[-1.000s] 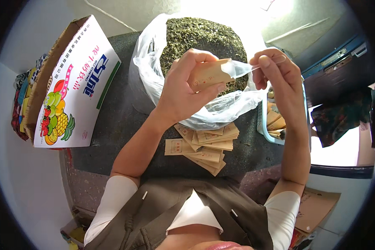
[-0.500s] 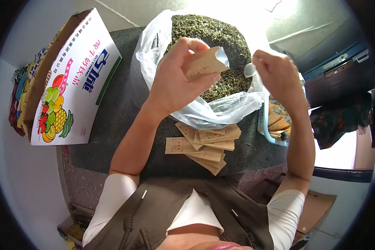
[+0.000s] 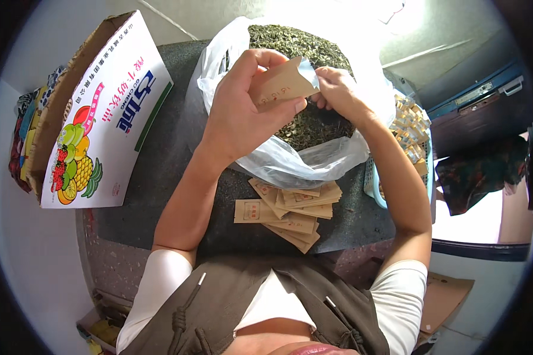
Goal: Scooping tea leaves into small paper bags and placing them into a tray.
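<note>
Grasping a brown paper packet (image 3: pixel 280 84) between thumb and fingers, the left hand (image 3: pixel 243 97) keeps it tilted, with its pale inner lining showing at the mouth, which points to the right. The right hand (image 3: pixel 340 93) is just beside this mouth, its fingers curled; whether they touch the packet or pinch some small thing, I cannot tell.

Both hands are above a large clear plastic bag (image 3: pixel 314 164), whose edge is folded outward around a heap of dried green leaves (image 3: pixel 296 40). The bag stands on a dark speckled counter (image 3: pixel 160 171). Nearer to the body, a loose pile of flat brown packets (image 3: pixel 305 208) lies spread on the counter, the packets overlapping one another.

To the right of the bag, partly behind the right forearm, there is a light blue basket (image 3: pixel 373 188) with many small packets (image 3: pixel 410 127) in it. On the left side is a white carton (image 3: pixel 103 139) with printed fruit, and beyond it some patterned cloth (image 3: pixel 23 133) near the wall.
</note>
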Tool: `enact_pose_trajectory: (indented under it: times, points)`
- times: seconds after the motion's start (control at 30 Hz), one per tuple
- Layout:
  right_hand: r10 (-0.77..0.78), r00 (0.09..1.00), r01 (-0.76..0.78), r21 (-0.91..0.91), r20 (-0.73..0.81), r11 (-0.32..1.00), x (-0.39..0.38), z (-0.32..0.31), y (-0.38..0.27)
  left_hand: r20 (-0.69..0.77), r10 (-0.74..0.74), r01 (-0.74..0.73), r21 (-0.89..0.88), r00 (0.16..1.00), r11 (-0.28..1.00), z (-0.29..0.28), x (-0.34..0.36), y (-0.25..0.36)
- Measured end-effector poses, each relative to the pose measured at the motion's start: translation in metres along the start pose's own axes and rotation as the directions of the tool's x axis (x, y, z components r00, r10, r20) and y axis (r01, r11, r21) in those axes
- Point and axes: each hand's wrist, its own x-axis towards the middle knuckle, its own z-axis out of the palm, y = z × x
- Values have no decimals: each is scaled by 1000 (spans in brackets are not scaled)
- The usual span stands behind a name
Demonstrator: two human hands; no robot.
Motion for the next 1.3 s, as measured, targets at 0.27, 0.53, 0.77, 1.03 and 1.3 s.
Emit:
enact_pose_trajectory:
  times: [0.27, 0.53, 0.77, 1.03, 1.3]
  points:
    - [-39, 998, 50, 283, -46, 958, -20, -27, -4, 38, -99, 101, -62, 994, 993, 7, -2, -5]
    - [-112, 975, 155, 226, -192, 962, -52, -67, -20, 60, -154, 150, 59, 986, 987, 14, -2, -9]
    - [-123, 976, 160, 201, -181, 966, -69, -68, -43, 88, -144, 134, 108, 986, 985, 15, -2, -11]
    - [-385, 923, 383, 47, 30, 923, -73, -29, -58, 90, -181, 182, 5, 979, 983, 21, -3, -17]
    - [-427, 879, 419, -81, -214, 904, -82, -57, -60, 56, -222, 223, -18, 973, 975, 17, -1, -15]
